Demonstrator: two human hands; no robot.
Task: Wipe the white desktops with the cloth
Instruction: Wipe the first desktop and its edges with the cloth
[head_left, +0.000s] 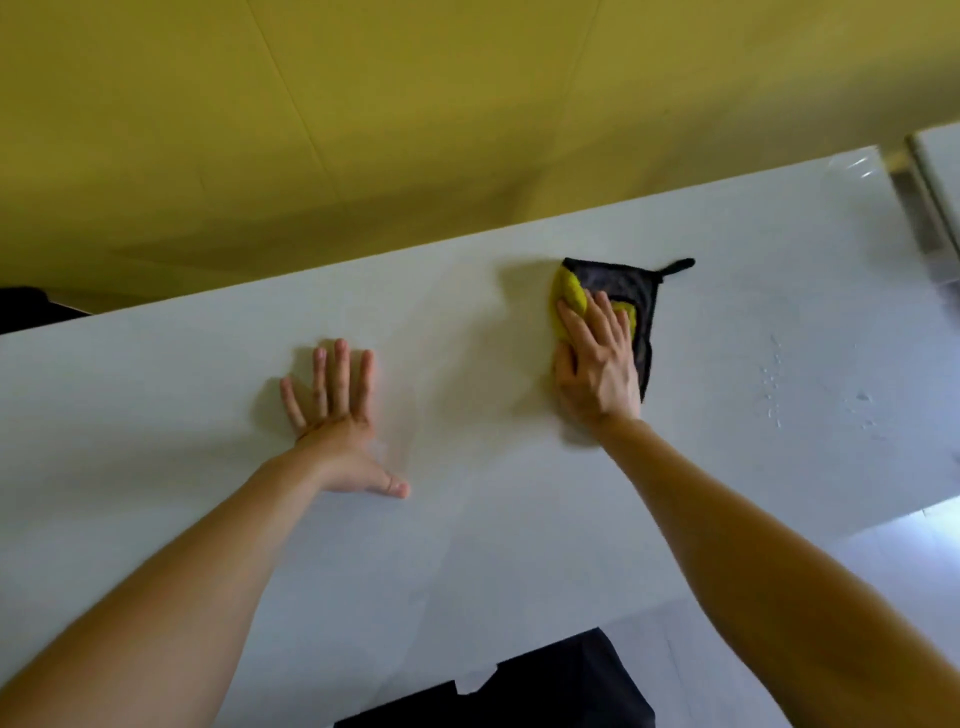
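A white desktop (493, 545) fills the middle of the head view. A folded cloth (618, 286), dark grey with a yellow side and a small hanging loop, lies on it toward the far edge, right of centre. My right hand (595, 364) presses flat on the cloth, fingers spread over its near half. My left hand (337, 415) rests palm down on the bare desktop to the left, fingers apart, holding nothing.
Water droplets (774, 384) and smears sit on the desktop to the right of the cloth. A second white desktop (940, 166) adjoins at the far right across a gap. A yellow floor (363, 130) lies beyond the far edge. Dark clothing (545, 691) shows at the bottom.
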